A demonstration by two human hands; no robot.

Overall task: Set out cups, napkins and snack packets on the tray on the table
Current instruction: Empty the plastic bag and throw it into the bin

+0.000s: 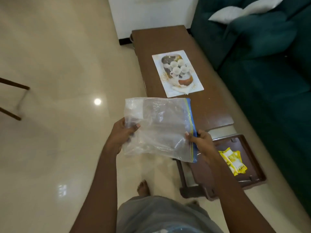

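Note:
I hold a clear plastic zip bag with a blue seal strip, stretched flat between both hands above the floor. My left hand grips its left edge and my right hand pinches the blue strip on the right. The bag looks empty. A dark brown tray lies low on the right, near the table's end, with yellow and white snack packets in it. A printed picture sheet showing cups on a tray lies on the long brown table. No real cups or napkins are visible.
A dark green sofa with a white cushion runs along the table's right side. Glossy cream floor spreads to the left, with a chair's legs at the far left edge. My bare foot stands by the tray.

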